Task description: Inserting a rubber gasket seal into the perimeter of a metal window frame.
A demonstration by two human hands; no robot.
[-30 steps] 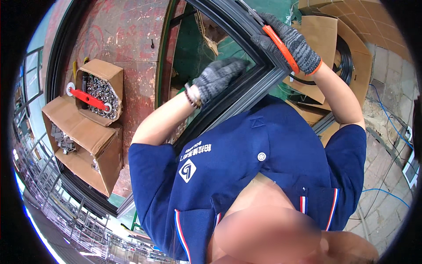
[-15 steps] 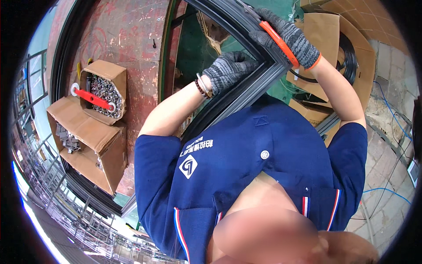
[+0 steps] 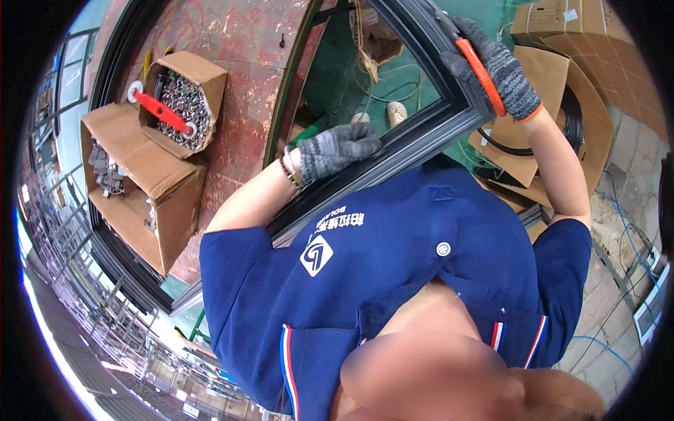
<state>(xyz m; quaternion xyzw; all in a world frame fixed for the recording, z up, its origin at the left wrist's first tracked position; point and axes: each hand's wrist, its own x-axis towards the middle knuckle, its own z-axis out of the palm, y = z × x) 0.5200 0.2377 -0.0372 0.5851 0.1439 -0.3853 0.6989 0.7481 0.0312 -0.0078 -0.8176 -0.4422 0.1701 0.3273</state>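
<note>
The grey-knit-gloved right hand (image 3: 497, 74) grips an orange-handled tool (image 3: 481, 74) at a black grooved frame (image 3: 432, 131); the grey-knit-gloved left hand (image 3: 339, 149) curls at its edge; hold unclear.

Worn red table (image 3: 242, 88), paint chipped; small dark object (image 3: 282, 41) lying on it; at left, open cardboard carton (image 3: 215, 85) filled with small metal parts (image 3: 185, 97); red bar (image 3: 168, 115) with pale wheels at both ends lies across its mouth; larger open carton (image 3: 140, 147) adjoins, containing grey pieces (image 3: 105, 172); at upper right, tall brown box (image 3: 590, 28); at right, blue cable (image 3: 619, 196) runs over paved floor (image 3: 604, 274); at far left, metal racks (image 3: 77, 295), details indistinct.
</note>
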